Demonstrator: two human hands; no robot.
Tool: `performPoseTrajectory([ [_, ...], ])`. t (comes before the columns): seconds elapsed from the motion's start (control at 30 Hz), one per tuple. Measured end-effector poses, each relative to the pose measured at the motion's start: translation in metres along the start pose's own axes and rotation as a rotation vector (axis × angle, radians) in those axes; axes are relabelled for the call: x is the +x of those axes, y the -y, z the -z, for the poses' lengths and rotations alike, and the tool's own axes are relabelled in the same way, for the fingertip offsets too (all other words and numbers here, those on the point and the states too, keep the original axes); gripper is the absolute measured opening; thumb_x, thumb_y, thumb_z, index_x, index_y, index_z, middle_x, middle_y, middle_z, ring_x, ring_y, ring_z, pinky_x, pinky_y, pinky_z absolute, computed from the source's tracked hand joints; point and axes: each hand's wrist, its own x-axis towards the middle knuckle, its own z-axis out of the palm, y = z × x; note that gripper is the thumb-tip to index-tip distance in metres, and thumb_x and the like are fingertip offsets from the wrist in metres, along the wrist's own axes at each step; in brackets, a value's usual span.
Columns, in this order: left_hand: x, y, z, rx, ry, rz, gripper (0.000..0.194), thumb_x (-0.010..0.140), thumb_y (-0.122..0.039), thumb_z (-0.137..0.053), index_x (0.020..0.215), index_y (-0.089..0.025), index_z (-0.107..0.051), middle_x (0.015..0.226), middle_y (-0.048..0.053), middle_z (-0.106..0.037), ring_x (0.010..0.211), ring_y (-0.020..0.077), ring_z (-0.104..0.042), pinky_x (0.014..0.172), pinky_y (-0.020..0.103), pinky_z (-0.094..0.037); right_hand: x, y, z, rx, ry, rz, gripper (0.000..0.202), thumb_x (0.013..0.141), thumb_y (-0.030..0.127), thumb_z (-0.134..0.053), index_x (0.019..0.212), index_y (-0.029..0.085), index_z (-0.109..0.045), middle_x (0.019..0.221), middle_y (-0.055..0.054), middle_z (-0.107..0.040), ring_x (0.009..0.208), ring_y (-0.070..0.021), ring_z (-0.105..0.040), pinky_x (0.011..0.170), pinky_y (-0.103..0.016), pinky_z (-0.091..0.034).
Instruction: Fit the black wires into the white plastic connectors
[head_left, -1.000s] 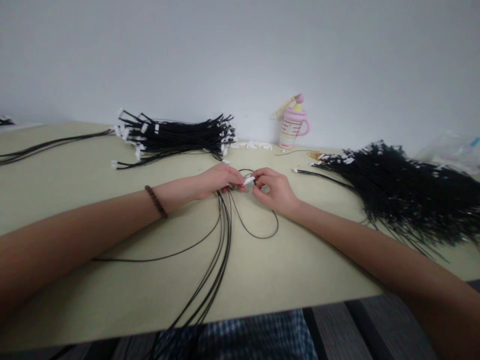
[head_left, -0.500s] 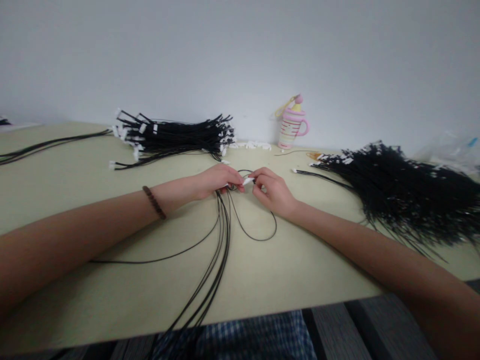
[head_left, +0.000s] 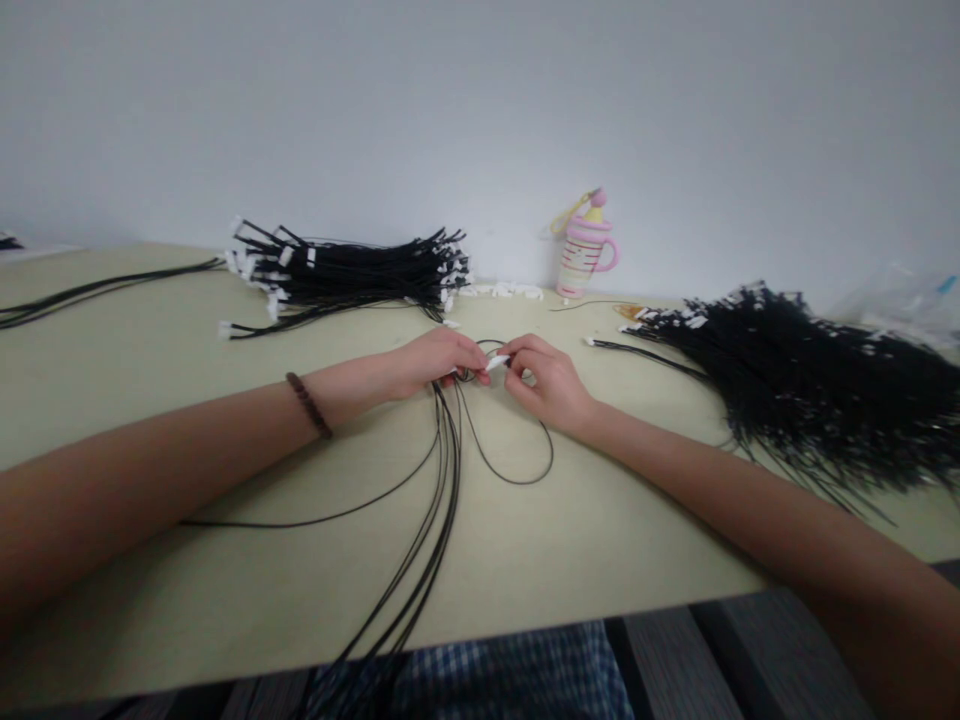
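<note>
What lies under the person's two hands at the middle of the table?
Black wires run from beneath the left hand toward the table edge; a wire loop trails below the right hand. Their ends are covered by fingers.

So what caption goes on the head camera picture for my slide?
Left hand and right hand pinch a white connector on black wires.

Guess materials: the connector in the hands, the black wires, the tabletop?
white connector: looks like moulded plastic, opaque, dull sheen. black wires: thin and limp, matte sleeve, probably PVC or rubber insulation; core not visible. table: smooth pale yellow-green surface with soft glare, likely laminate or painted board.
</note>
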Motion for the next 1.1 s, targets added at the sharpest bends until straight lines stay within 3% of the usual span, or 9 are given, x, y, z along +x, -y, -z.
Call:
performPoseTrajectory([
  [0.27,0.0011,0.0015,-0.0002,-0.05,-0.06,0.032,0.013,0.057,-0.021,-0.055,0.061,-0.012,-0.062,0.065,0.004,-0.06,0.056,0.0107,-0.045,0.048,0.023,-0.029,0.0004,0.002,-0.0009,0.005,-0.007,-0.011,0.011,0.071,0.014,-0.049,0.061,0.018,-0.048,0.097,-0.009,-0.06,0.089,-0.0156,-0.057,0.081,-0.03,-0.045],
  [1.1,0.0036,0.0045,0.0013,0.007,0.003,-0.02,0.012,0.061,-0.02,-0.055,0.061,-0.013,-0.065,0.064,0.002,-0.059,0.057,0.0104,-0.045,0.05,0.023,-0.031,-0.0015,0.0035,-0.0005,-0.078,0.017,-0.005,0.012,0.076,0.015,-0.046,0.064,0.016,-0.05,0.094,-0.011,-0.06,0.085,-0.0169,-0.057,0.077,-0.03,-0.047],
])
